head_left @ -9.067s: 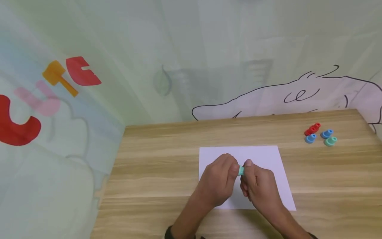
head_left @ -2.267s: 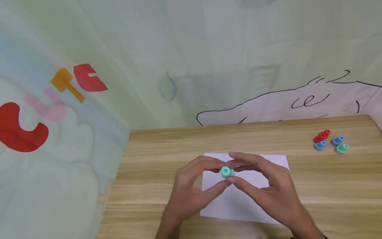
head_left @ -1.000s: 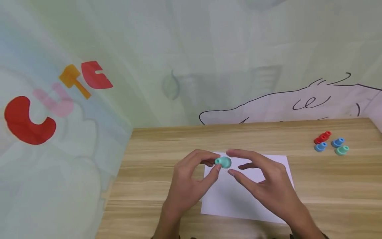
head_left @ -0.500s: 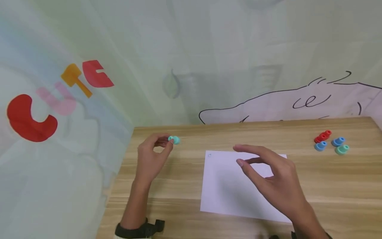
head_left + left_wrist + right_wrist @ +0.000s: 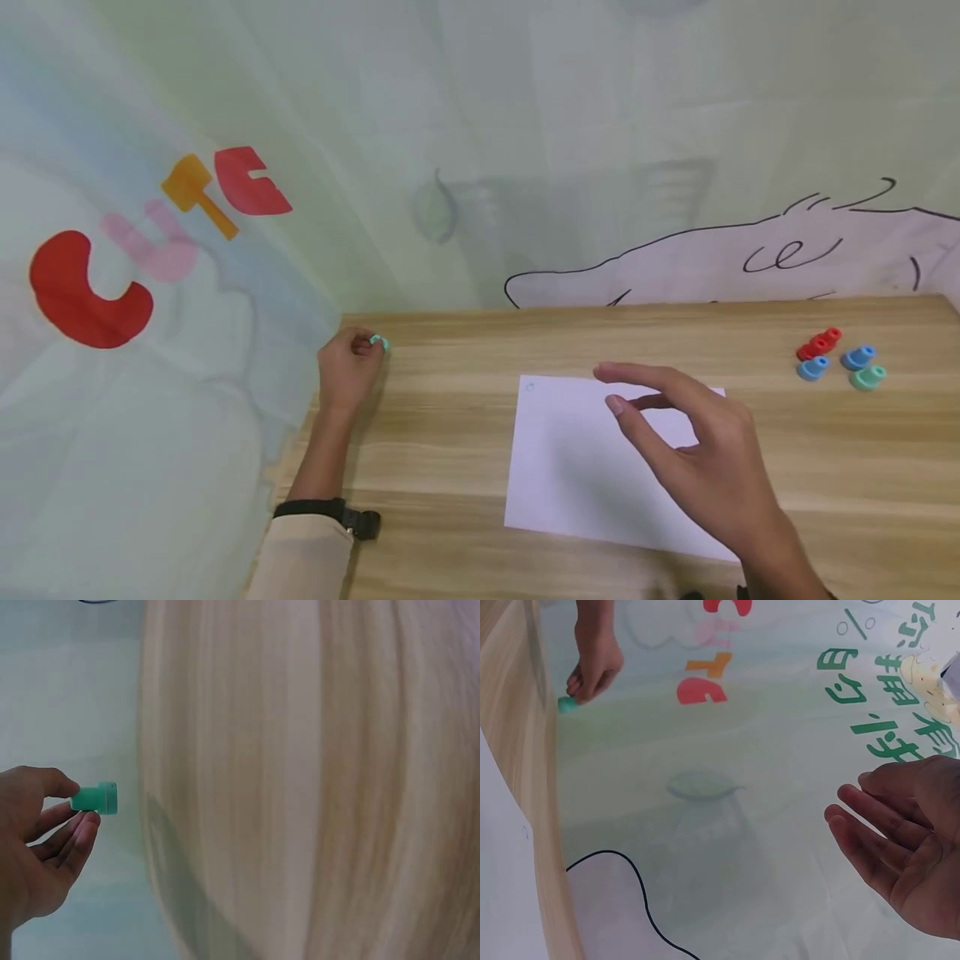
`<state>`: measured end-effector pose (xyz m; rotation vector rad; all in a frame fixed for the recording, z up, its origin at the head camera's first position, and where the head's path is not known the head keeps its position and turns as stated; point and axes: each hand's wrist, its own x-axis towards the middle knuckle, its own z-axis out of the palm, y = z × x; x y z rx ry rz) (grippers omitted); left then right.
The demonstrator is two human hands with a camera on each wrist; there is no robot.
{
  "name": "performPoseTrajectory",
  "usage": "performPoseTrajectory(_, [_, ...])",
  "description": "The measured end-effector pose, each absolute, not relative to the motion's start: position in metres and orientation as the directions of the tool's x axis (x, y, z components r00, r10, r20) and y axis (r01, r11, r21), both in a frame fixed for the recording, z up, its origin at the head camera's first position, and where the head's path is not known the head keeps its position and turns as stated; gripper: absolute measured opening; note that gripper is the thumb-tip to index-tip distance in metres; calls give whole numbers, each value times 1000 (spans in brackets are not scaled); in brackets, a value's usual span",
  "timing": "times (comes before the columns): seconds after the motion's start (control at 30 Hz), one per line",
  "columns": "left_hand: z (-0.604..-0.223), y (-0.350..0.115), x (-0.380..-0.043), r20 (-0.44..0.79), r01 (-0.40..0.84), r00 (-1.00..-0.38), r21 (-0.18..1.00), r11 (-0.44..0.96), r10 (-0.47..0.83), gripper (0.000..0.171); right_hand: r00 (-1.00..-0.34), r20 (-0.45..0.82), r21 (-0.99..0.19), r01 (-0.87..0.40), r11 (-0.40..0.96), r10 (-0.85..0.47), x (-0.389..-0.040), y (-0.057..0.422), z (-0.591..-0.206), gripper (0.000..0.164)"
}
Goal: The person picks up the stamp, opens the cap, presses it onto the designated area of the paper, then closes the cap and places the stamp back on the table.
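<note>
My left hand (image 5: 347, 371) is out over the table's far left corner. It pinches a small teal stamp (image 5: 94, 799) between thumb and fingers; in the left wrist view the stamp lies sideways, its wider round end pointing away from the hand. My right hand (image 5: 701, 450) hovers over the white paper (image 5: 592, 467), thumb and fingers apart and loosely curved, holding nothing. A tiny round teal mark (image 5: 530, 387) shows in the paper's top left corner. The right wrist view has the right hand (image 5: 907, 855) with nothing in its fingers.
At the table's far right stand several similar stamps: red stamps (image 5: 819, 343), a light blue stamp (image 5: 812, 368), another blue stamp (image 5: 858, 357) and a green stamp (image 5: 868, 377). A printed cloth (image 5: 480, 225) rises behind the wooden table (image 5: 442, 467) and along its left side.
Both hands were together on the teal stamp over the paper. The right hand let go, and the left carried the stamp to the far left, uncovering the teal mark.
</note>
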<state>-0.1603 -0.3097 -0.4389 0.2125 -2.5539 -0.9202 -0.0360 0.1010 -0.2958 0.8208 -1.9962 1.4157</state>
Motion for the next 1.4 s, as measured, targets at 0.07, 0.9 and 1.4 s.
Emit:
performPoseTrajectory(0.07, [-444,-316,-163,313,-37,-902,630,776,-297,20,-664,731,-620,-742,254,-155,-37,103,-297,38])
performPoseTrajectory(0.9, [-441,-316,-154,159,-116,-947,641,759,-279,42,-679,720,-623,-724,296,-144,-35,106,-292,38])
performPoseTrajectory(1.4, [-314,-129,-73,755,699,-652,561,443,74,27,-702,695,-633,-700,330,-155,-36,105,-290,39])
